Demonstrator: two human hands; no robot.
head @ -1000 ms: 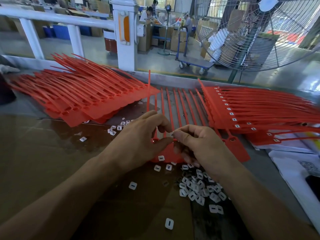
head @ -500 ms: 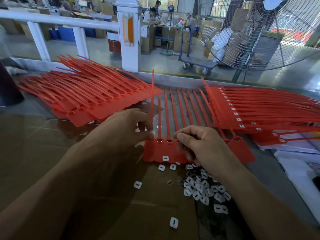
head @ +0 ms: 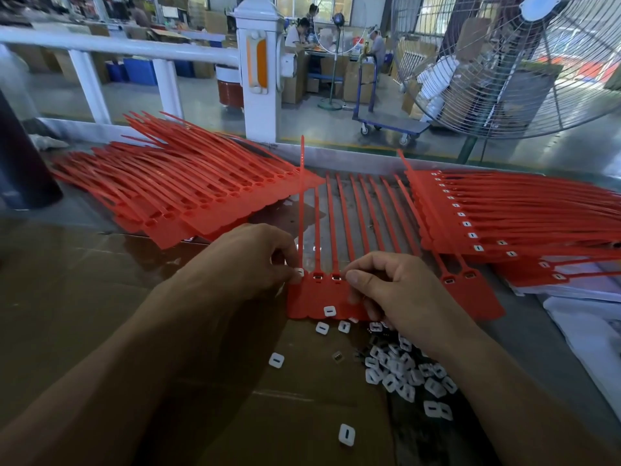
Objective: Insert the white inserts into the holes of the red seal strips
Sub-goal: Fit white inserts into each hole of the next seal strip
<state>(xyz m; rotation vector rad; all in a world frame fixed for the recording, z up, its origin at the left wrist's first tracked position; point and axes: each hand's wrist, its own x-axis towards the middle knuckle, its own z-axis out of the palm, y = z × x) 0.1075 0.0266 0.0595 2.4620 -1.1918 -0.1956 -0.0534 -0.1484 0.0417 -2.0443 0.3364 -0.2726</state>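
Note:
A row of joined red seal strips (head: 319,299) lies flat in front of me, tails pointing away. My left hand (head: 248,260) pinches a white insert (head: 300,272) at the hole of the leftmost strip, whose tail stands upright. My right hand (head: 396,290) rests on the row's tags, thumb and forefinger pinched together by the third strip's hole; what they hold is hidden. The two holes between my hands show pale inside. A heap of loose white inserts (head: 400,368) lies just below my right hand, and one insert (head: 329,311) sits on the tags.
A fanned pile of red strips with open holes (head: 188,193) lies at the left, and a pile with white inserts fitted (head: 504,213) at the right. Brown cardboard (head: 100,314) covers the table. White sheets (head: 588,327) lie far right. A large fan (head: 524,62) stands behind.
My left hand moved left from the middle of the row to the leftmost strip and now holds an insert at its hole. My right hand stayed on the tags.

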